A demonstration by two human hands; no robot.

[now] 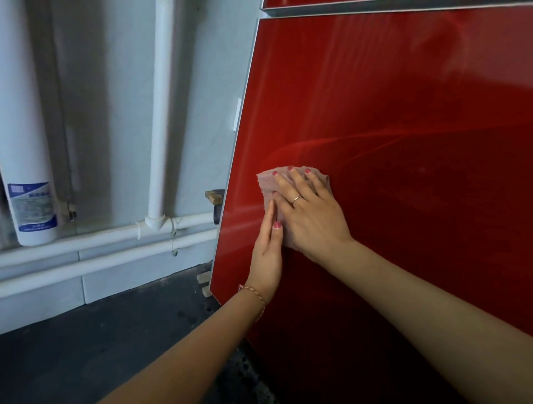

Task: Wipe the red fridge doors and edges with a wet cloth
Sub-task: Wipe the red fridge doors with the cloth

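The lower red fridge door (403,115) fills the right of the view, glossy, with a silver left edge (245,115). A pinkish cloth (266,184) lies flat against the door low on its left side. My right hand (311,213) presses on the cloth with spread, straight fingers. My left hand (268,253) lies flat against the door just below and left of it, fingertips touching the cloth's lower edge. A strip of the upper red door (375,2) shows at the top.
White pipes (158,115) run down and along the grey wall to the left of the fridge. A thick white pipe with a blue label (26,173) stands at far left. Dark floor (86,346) below. Small wooden blocks (204,278) sit by the fridge's bottom corner.
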